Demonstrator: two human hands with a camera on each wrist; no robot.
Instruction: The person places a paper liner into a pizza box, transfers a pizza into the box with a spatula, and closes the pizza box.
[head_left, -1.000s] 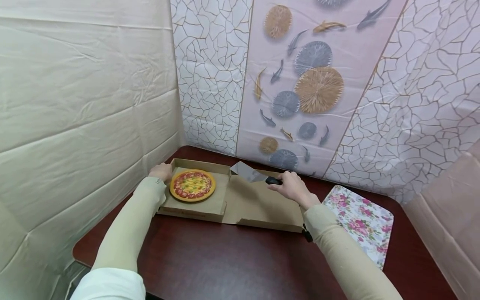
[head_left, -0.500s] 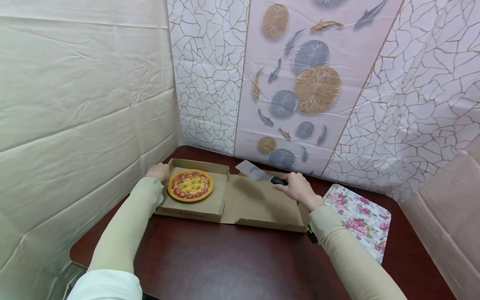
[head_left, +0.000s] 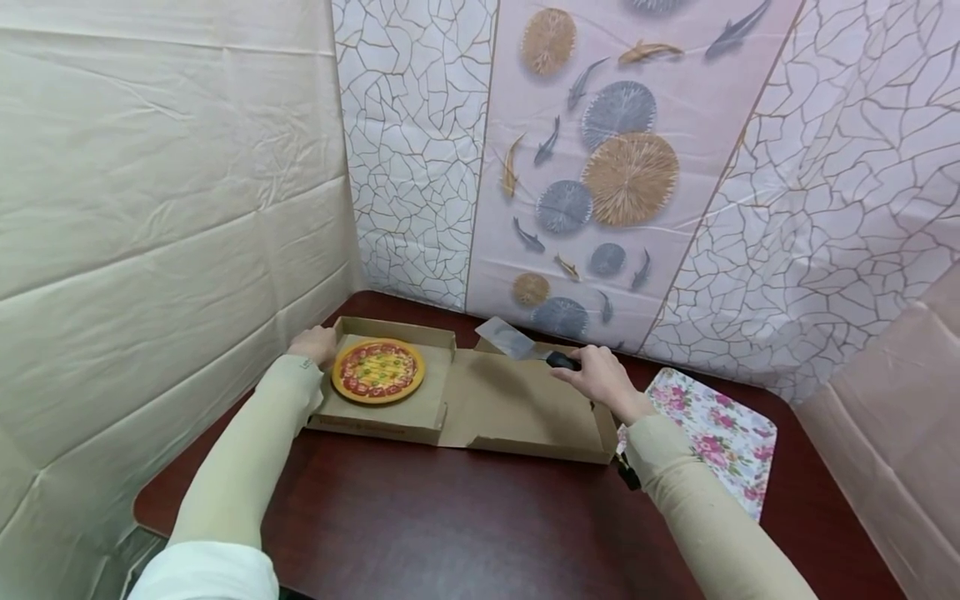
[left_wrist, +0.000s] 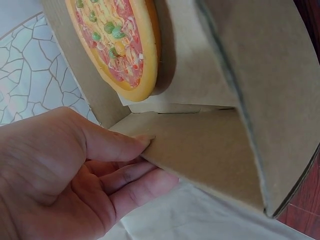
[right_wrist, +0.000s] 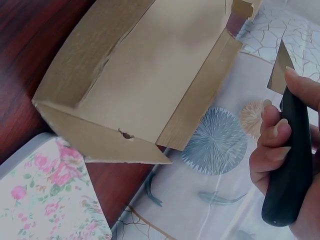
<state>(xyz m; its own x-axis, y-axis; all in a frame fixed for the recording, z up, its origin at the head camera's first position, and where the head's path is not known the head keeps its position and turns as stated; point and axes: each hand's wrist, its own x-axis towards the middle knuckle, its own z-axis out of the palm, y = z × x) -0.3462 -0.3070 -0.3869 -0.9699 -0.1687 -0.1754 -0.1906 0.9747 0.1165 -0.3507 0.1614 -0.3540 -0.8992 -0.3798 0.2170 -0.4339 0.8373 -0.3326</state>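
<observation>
A cardboard pizza box (head_left: 517, 392) lies opened flat on the table, its lid folded out to the right. In its left half sits a round pizza (head_left: 378, 372) with a yellow rim, whole as far as I can see. My left hand (head_left: 313, 345) pinches the box's left side wall between thumb and fingers, plainest in the left wrist view. Over the lid, my right hand (head_left: 604, 380) grips the black handle (right_wrist: 287, 165) of a pizza server. Its flat metal blade (head_left: 506, 337) points left, raised above the lid's back edge.
A floral board (head_left: 723, 442) lies right of the box. Partly behind my right sleeve, a black-handled thing (head_left: 628, 475) rests near the lid's front right corner. Fabric walls rise behind and beside the dark red table (head_left: 450, 517).
My right hand has drifted slightly right with the server, so its blade is farther from the pizza. The left hand keeps its hold on the box wall. The view has shifted slightly.
</observation>
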